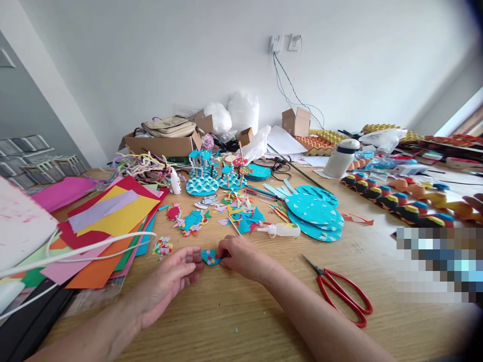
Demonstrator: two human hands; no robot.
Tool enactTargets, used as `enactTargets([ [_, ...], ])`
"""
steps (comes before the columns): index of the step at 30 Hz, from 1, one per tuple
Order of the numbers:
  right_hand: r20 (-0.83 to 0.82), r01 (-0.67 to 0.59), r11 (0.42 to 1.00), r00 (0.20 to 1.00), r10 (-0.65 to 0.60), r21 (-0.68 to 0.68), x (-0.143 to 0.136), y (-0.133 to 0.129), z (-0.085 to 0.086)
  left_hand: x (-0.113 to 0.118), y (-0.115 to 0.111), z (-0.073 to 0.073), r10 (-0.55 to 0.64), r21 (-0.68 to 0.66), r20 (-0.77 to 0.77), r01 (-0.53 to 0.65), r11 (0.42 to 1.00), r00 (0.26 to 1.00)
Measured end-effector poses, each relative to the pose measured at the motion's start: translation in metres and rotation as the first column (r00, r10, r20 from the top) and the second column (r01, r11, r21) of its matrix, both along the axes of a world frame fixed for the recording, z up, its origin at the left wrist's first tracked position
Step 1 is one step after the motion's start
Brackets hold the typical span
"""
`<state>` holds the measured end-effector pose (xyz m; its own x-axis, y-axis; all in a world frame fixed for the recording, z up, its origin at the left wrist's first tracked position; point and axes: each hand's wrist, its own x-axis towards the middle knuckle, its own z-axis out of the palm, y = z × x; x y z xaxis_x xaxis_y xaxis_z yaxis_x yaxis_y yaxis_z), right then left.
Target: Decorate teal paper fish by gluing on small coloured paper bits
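A small blue paper fish (210,257) with pink, yellow and red dots lies low over the wooden table (226,322), between my hands. My right hand (241,256) has its fingers closed on the fish's right end. Beside the fish's left end is my left hand (177,274), its fingers apart and slightly curled, holding nothing. A heap of tiny coloured paper dots (163,247) lies just beyond my left hand. Past my right hand lies a glue bottle (285,230) on its side. Several cut paper fish (193,221) are piled farther back.
Red-handled scissors (343,296) rest at the right. Coloured paper sheets (113,211) are stacked at the left, crossed by a white cable. Blue paper discs (315,208), finished blue stands (203,185), a white jar (340,158) and painted egg trays (400,201) stand farther back.
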<state>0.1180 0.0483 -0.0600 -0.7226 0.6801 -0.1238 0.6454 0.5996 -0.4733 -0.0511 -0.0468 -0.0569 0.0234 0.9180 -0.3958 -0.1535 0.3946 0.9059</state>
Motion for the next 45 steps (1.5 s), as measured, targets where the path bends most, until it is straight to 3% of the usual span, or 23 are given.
enactTargets([
  [8, -0.019, 0.007, 1.000, 1.000, -0.007, 0.009, -0.001, 0.002, -0.006, 0.003, 0.022, -0.007, -0.024, 0.098, -0.069, 0.031, 0.995, 0.997],
  [17, -0.085, 0.020, 1.000, 0.996, -0.019, 0.005, 0.001, 0.002, -0.011, 0.004, 0.042, -0.020, 0.009, 0.068, -0.256, 0.008, 0.998, 0.967],
  [24, -0.250, 0.188, 0.966, 0.941, -0.228, -0.175, 0.003, 0.006, -0.002, -0.004, 0.037, -0.018, 0.069, 0.105, -0.221, -0.047, 0.993, 0.973],
  [29, -0.311, 0.097, 0.880, 0.913, -0.265, -0.465, 0.001, 0.006, -0.003, -0.009, 0.030, -0.012, 0.123, 0.148, -0.154, -0.100, 0.984, 0.980],
  [32, -0.332, 0.082, 0.846, 0.896, -0.294, -0.527, -0.001, 0.004, -0.003, -0.011, 0.030, -0.011, 0.129, 0.158, -0.152, -0.105, 0.982, 0.980],
  [39, -0.344, 0.131, 0.862, 0.879, -0.329, -0.490, -0.006, 0.003, -0.003, -0.008, 0.028, -0.010, 0.119, 0.166, -0.138, -0.096, 0.981, 0.983],
  [42, -0.328, 0.170, 0.894, 0.889, -0.320, -0.413, -0.003, 0.003, -0.002, -0.011, 0.028, -0.012, 0.126, 0.188, -0.150, -0.097, 0.977, 0.981],
  [45, -0.327, 0.224, 0.926, 0.888, -0.322, -0.304, 0.003, 0.006, 0.010, -0.018, 0.027, -0.018, 0.128, 0.238, -0.245, -0.069, 0.969, 0.961],
])
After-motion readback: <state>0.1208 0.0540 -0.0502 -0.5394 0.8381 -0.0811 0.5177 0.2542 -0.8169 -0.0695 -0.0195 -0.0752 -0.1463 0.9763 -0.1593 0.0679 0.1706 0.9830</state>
